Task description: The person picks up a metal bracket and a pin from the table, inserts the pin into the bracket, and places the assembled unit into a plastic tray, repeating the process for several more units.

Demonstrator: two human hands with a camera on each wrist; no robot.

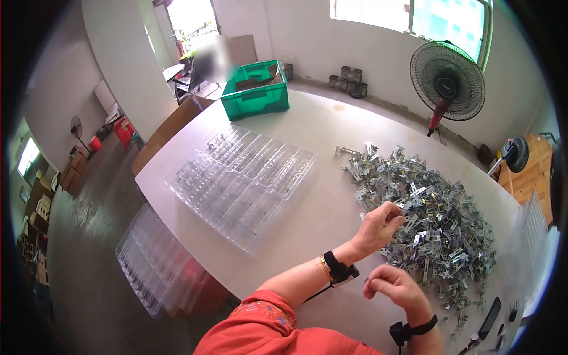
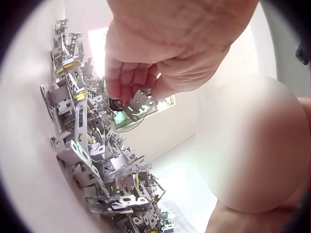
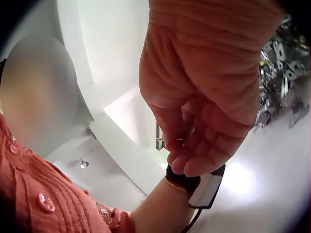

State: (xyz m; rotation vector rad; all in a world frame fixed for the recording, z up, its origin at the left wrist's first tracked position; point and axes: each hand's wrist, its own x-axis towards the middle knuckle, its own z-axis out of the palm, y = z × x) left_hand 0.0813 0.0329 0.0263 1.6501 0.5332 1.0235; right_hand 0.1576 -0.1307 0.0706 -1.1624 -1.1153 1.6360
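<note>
In the left wrist view, the left hand point(image 2: 170, 48) pinches a small silver metal bracket point(image 2: 140, 101) between thumb and fingers. From the head view, this left hand point(image 1: 376, 228) is over the near left side of a large heap of metal brackets point(image 1: 435, 219). Nearer the body is the right hand point(image 1: 399, 287), its fingers curled towards the thumb. Its thumb and fingertips meet in the right wrist view, where the right hand point(image 3: 199, 87) pinches a small metal part point(image 3: 159, 136), mostly hidden behind the fingers.
Clear compartment trays point(image 1: 242, 183) lie on the white table point(image 1: 319, 219), left of the heap. A green crate point(image 1: 255, 100) stands at the far edge. More clear trays point(image 1: 157, 260) are below the left edge. At right are a black object point(image 1: 490, 318) and upright clear trays point(image 1: 523, 254).
</note>
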